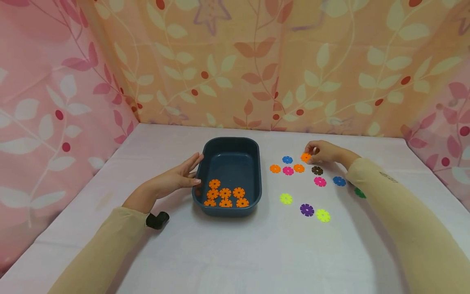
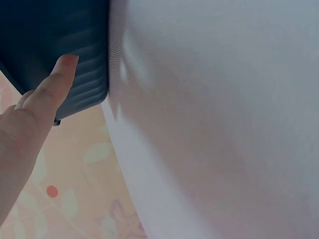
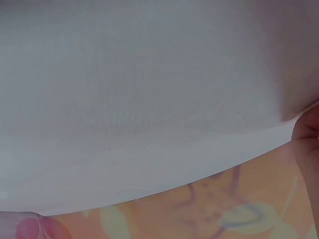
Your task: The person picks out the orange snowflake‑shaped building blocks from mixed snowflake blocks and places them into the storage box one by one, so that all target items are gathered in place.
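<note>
My right hand [image 1: 326, 152] pinches an orange notched flower-shaped disc [image 1: 305, 157] over the right part of the table. At the edge of the right wrist view, only a bit of that hand [image 3: 306, 137] shows, and the disc is out of sight. My left hand [image 1: 174, 175] rests against the left wall of a dark blue bin [image 1: 235, 165], fingers extended. In the left wrist view, a straight finger [image 2: 52, 84] touches the bin's ribbed outer side [image 2: 87, 74]. Several orange discs [image 1: 225, 193] lie in the bin's near end.
Right of the bin lie loose discs: orange [image 1: 275, 168], blue [image 1: 287, 159], pink [image 1: 288, 170], brown [image 1: 317, 170], yellow [image 1: 286, 199], purple [image 1: 307, 210] and green [image 1: 360, 192], the last partly behind my right sleeve. Patterned cloth [image 1: 257, 61] walls the white table's back and sides.
</note>
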A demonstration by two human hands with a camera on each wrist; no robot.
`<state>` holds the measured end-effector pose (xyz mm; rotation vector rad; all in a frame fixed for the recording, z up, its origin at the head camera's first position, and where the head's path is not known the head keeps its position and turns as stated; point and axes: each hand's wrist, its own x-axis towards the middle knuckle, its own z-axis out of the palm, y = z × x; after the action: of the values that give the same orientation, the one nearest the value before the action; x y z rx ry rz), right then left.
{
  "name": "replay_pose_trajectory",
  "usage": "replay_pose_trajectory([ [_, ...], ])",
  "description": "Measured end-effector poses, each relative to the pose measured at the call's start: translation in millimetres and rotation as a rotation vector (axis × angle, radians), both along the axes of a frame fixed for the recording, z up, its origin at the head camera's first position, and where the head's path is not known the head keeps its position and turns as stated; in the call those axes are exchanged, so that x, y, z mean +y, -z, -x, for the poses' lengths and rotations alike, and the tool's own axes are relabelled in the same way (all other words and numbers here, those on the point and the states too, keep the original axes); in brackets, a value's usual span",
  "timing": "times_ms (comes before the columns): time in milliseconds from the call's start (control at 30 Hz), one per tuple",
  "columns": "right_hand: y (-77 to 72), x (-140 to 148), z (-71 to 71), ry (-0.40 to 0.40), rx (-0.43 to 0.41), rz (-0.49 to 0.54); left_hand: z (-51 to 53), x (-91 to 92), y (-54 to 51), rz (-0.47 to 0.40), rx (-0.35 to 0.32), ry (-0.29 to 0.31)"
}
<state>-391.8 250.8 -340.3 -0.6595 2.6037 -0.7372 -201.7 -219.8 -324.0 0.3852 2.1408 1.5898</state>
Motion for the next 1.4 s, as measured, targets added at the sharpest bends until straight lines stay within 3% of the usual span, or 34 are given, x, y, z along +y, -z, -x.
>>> replay_pose_trajectory([
  [333, -8.0, -3, -10.2, -0.011, 0.003, 0.076, 0.1, 0.8, 1.8, 0.009, 0.004, 0.0],
  [600, -19.3, 1, -19.4, -0.027, -0.114, 0.209, -1.2, 0.0, 1.7, 0.001, 0.0, -0.006],
  [1133, -35.0, -3, -49.9, 0.076, -0.218, 0.5, -1.4, -1.9, 0.2, 0.009, 0.005, -0.003],
  [1400, -42.5, -15, -71.1, 0.085, -0.236, 0.575, -0.2, -1.6, 0.9, 0.019, 0.007, 0.007],
])
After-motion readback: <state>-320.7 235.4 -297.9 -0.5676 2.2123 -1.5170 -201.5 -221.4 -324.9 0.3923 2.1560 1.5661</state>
